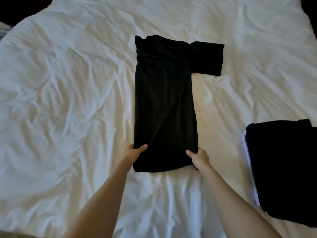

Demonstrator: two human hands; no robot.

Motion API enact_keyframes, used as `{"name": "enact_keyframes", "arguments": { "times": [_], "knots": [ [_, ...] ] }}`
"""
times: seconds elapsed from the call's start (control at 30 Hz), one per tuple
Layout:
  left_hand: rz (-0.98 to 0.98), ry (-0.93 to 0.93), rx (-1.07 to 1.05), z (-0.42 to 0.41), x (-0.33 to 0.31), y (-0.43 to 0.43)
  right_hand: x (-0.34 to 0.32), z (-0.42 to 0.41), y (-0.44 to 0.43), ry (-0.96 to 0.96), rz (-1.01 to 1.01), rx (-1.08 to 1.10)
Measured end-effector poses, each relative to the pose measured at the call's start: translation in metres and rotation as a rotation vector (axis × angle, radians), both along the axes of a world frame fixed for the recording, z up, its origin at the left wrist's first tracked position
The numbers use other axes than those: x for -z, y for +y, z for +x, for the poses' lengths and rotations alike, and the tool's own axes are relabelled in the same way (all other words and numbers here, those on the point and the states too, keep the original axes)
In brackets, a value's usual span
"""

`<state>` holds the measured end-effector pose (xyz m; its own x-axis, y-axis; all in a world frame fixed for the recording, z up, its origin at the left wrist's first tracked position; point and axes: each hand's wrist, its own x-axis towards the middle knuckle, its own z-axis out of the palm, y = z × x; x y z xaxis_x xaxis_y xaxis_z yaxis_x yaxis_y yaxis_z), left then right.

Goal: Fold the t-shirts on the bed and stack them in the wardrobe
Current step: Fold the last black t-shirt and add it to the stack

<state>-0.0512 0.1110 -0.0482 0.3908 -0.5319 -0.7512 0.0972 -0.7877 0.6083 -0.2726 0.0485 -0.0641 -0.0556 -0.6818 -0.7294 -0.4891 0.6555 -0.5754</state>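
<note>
A black t-shirt [164, 100] lies lengthwise on the white bed [68, 91], folded into a long strip, with one sleeve sticking out to the right at the far end. My left hand [134, 152] grips the near left corner of its hem, thumb on top of the cloth. My right hand [199, 158] grips the near right corner, thumb on top, fingers tucked under the fabric.
A stack of folded dark and white garments [283, 172] sits at the right edge of the bed. The crumpled white duvet spreads wide to the left and far side. Dark floor shows at the top corners.
</note>
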Motion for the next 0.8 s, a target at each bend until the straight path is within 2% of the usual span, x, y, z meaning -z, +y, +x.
{"name": "enact_keyframes", "arguments": {
  "times": [0.1, 0.27, 0.33, 0.43, 0.53, 0.67, 0.8],
  "knots": [
    [0.03, -0.016, 0.032, -0.003, 0.003, 0.033, 0.002, -0.009, 0.026, 0.072, 0.032, -0.096],
    [0.23, -0.094, 0.228, -0.012, 0.018, 0.101, 0.006, -0.029, 0.088, 0.198, 0.25, -0.231],
    [0.246, -0.133, 0.269, -0.015, 0.02, 0.108, 0.001, -0.032, 0.093, 0.243, 0.287, -0.229],
    [0.205, -0.288, 0.216, -0.013, 0.004, 0.09, -0.012, -0.027, 0.077, 0.272, 0.231, -0.121],
    [0.141, -0.423, 0.25, -0.006, -0.013, 0.054, -0.026, -0.02, 0.047, 0.319, 0.049, -0.104],
    [0.035, -0.547, 0.355, -0.007, -0.028, -0.006, -0.03, -0.011, -0.007, 0.216, -0.081, 0.001],
    [-0.097, -0.474, 0.425, -0.019, -0.035, -0.065, -0.034, -0.005, -0.063, 0.007, -0.06, 0.277]
  ]
}}
